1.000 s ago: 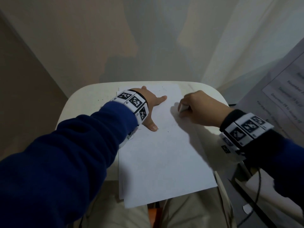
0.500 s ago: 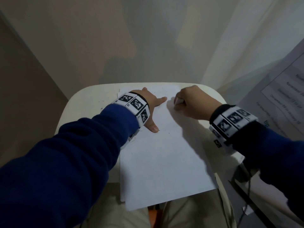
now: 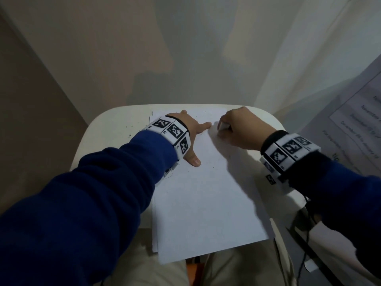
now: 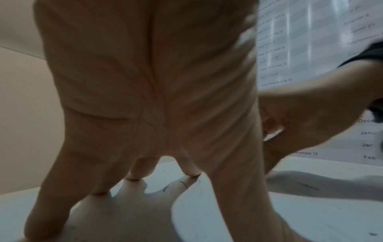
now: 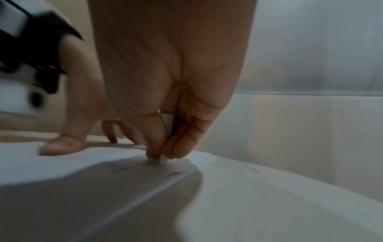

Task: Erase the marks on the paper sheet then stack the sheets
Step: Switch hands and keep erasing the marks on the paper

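At the top sheet's (image 3: 206, 203) far edge, the right hand (image 3: 245, 129), pinching an eraser (image 3: 223, 125), has crept up from mid-page while the left hand (image 3: 191, 129) stays spread flat, so erasing looks nearly finished.

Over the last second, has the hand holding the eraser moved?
Yes. The right hand has slid away from the person toward the far edge of the paper sheet, judged against the table.

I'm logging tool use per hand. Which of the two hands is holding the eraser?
The right hand pinches the white eraser and presses its tip onto the top paper sheet. The left hand lies flat with spread fingers, holding nothing.
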A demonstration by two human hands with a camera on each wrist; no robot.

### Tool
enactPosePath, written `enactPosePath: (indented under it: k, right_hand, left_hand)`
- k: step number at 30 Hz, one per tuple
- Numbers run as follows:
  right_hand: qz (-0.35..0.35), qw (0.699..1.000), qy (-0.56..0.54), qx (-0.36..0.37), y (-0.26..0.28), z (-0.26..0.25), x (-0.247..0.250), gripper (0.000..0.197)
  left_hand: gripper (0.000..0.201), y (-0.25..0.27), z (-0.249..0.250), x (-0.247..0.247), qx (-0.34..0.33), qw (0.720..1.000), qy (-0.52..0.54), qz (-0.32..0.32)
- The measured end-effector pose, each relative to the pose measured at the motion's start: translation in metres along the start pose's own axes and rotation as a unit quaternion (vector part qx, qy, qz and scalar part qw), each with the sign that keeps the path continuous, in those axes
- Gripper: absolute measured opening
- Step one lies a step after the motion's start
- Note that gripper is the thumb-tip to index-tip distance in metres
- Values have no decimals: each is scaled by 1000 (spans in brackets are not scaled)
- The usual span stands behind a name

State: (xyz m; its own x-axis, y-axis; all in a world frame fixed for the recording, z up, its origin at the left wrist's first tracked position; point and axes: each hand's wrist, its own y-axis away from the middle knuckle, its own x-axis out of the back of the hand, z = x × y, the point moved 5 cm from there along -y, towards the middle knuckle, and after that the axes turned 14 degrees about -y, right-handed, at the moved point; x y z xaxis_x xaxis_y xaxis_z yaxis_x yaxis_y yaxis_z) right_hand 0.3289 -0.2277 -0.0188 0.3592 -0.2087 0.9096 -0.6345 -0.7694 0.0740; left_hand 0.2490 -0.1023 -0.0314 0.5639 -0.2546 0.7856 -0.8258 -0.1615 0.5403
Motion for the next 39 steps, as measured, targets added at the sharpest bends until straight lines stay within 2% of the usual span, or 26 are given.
enactPosePath:
  k: [2,4,7,11,13,16,21,22,25,27,29,33,37,39]
  right_hand:
    - [-12,1000,-11,21,19,-1,-4,13]
    - [-55,998,-27,23,36,-3,-9,11]
    - [-105,994,-22,19,38,-12,-3,13]
    - [-15,1000,2,1,5,-18,8,15]
    - [-5,1000,-19,-21,-3,-16,3,17]
    - [-26,1000,-10,-11,13,-15,-2,15]
    - [-116,993,-28,12,44,-14,-9,11]
    - [-118,993,-23,12,41,-15,-6,11]
    - [-36,999,-11,22,16,-21,6,17]
    - [-14,999,-38,7,0,-20,2,16]
    - [-32,998,-48,-4,-2,-17,-7,17]
    - [-66,997,-46,10,28,-16,-11,12]
    - [-137,990,-24,25,44,-23,-7,14]
    - [-106,994,-27,27,29,-27,-1,18]
  left_hand:
    - [125,0,1,0,-2,1000,-1,2]
    - [125,-1,1,-1,-3,1000,-5,2]
    - [126,-1,1,-1,3,1000,-8,-2]
    - [128,-2,0,-1,7,1000,-5,-5]
    - [129,-2,0,-2,11,1000,-6,-3]
    - [131,-3,0,-3,9,1000,-7,1]
    - [130,-3,-1,-5,10,1000,1,8]
    - [130,-3,-1,-5,12,1000,2,8]
    - [129,-3,-1,-5,11,1000,-1,8]
    - [128,-2,0,-3,11,1000,-4,4]
    - [128,-2,1,-2,10,1000,-9,2]
    - [130,-4,-1,-4,7,1000,4,-3]
    - [132,-6,-2,-6,8,1000,14,2]
    - [131,-6,-3,-7,11,1000,13,4]
